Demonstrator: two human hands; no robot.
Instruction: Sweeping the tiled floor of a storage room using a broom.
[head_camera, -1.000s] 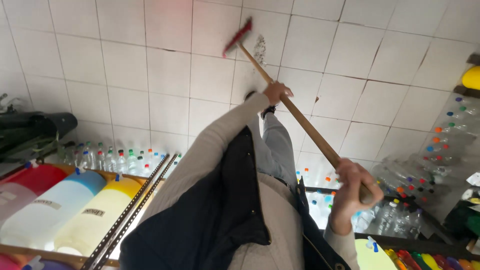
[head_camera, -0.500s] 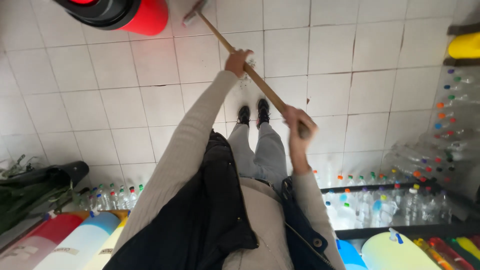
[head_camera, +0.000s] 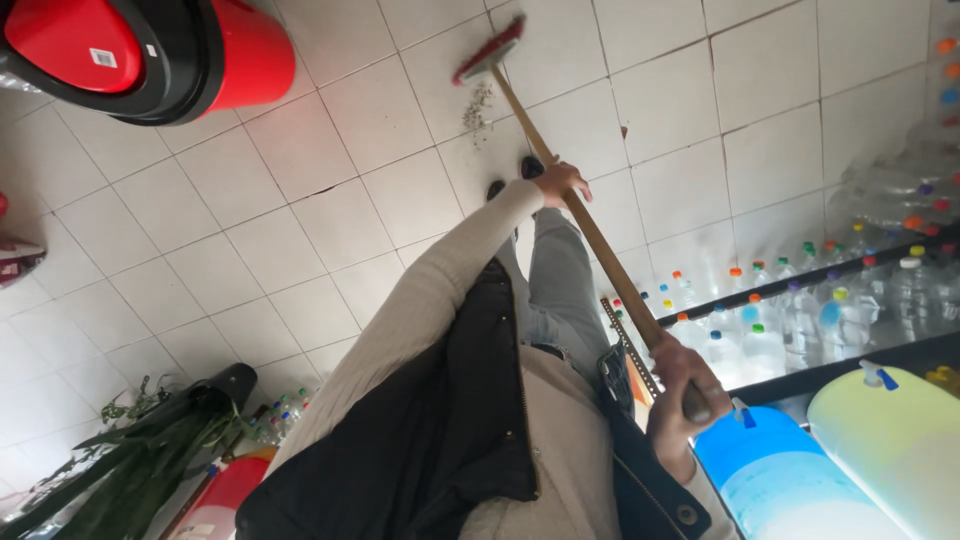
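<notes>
Swinging further into view since half a second ago, the red bin (head_camera: 245, 55) is now filling the upper left corner, and the broom (head_camera: 600, 248) is now reaching out to the right of that bin, with its red head (head_camera: 490, 48) resting on the tiled floor (head_camera: 330, 220).

The left hand (head_camera: 560, 184) is closing its grip around the wooden handle about midway down, to the right of the bin and below it. The right hand (head_camera: 686, 400) is wrapping fully around the handle's top end, far to the bin's lower right, close to the body. Both grips are shut tight on the broom.

A sweeping stroke seems to be under way: a small scatter of grit (head_camera: 480, 104) is lying just under the broom head, on the side away from the bin. Gathering it would call for a short, steady pull with the bristles kept flat to the floor.

The bin's top is running out of frame. The shoes (head_camera: 508, 182) are mostly hiding behind the left sleeve. Bottles (head_camera: 780, 320) with coloured caps, far right of the bin, are blurring together, and their number is hard to make out.
</notes>
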